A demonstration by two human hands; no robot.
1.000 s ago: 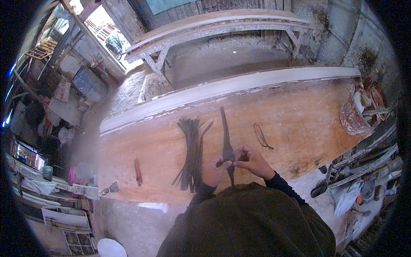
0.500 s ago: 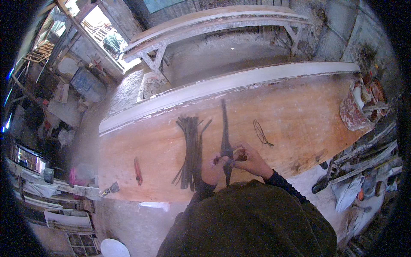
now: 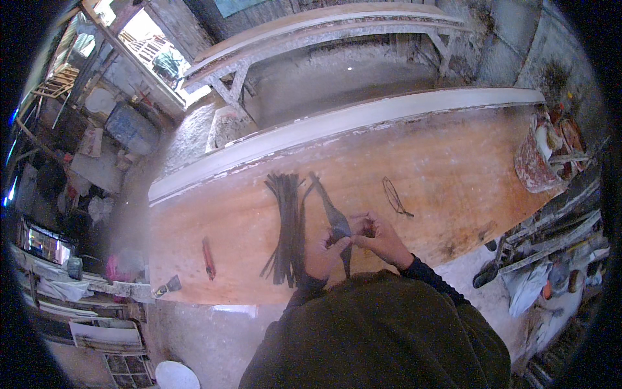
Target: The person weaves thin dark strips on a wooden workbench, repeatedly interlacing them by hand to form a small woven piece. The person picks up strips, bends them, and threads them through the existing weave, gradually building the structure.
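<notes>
Both hands meet over the near part of the wooden table, on a long dark strip piece (image 3: 337, 219) that is broad in the middle and narrow at both ends. My left hand (image 3: 322, 256) pinches its middle from the left. From the other side my right hand (image 3: 383, 241) has thumb and fingertips closed on the same spot. The piece's far end leans left, close to a bundle of dark flat strips (image 3: 286, 227) lying beside my left hand. Past my right hand lies a thin dark loop (image 3: 396, 198).
On the table (image 3: 440, 168), left of the bundle, lie a slim red tool (image 3: 208, 259) and a scraper (image 3: 168, 286). A stained bucket (image 3: 536, 162) filled with things stands at the right end. A long white-edged bench (image 3: 337, 24) runs along the far wall.
The far end of the dark strip piece has swung left toward the bundle and come a little nearer. Both hands keep their hold at its middle, hardly shifted.
</notes>
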